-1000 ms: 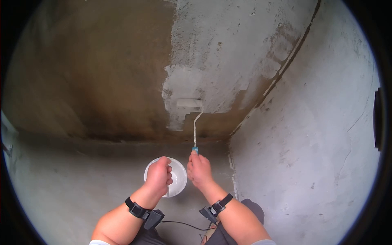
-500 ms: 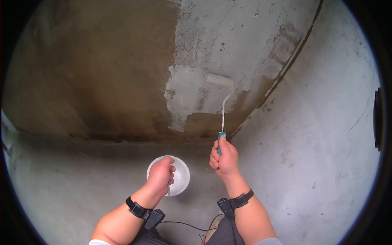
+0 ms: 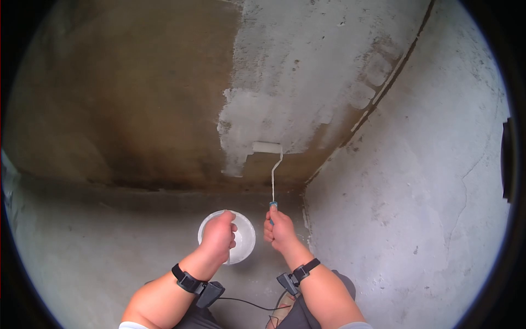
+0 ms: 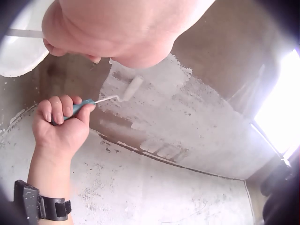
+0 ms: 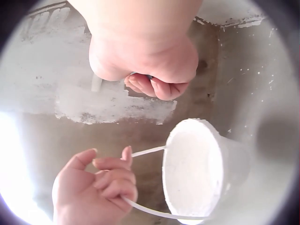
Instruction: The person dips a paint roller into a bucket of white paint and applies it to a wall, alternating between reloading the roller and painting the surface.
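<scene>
My right hand (image 3: 281,230) grips the blue handle (image 4: 75,111) of a paint roller. The white roller sleeve (image 3: 267,147) lies against the wall, at the lower part of the pale painted patch (image 3: 246,115). With curled fingers my left hand (image 3: 218,233) holds the bail handle (image 5: 149,214) of a white bucket (image 5: 192,168). The bucket hangs tilted below that hand in the right wrist view, its inside coated white. In the head view the left hand covers part of the bucket's opening.
Bare brown wall (image 3: 126,98) stretches left of the painted patch. A grey side wall (image 3: 405,197) meets it along a dark corner line at right. Grey floor (image 3: 109,241) lies below. A black cable (image 3: 246,301) runs between the two wrist cameras near the knees.
The roller swung up and to the right with my right hand, then came back down and left, low on the painted patch. The left hand and bucket stay nearly in place.
</scene>
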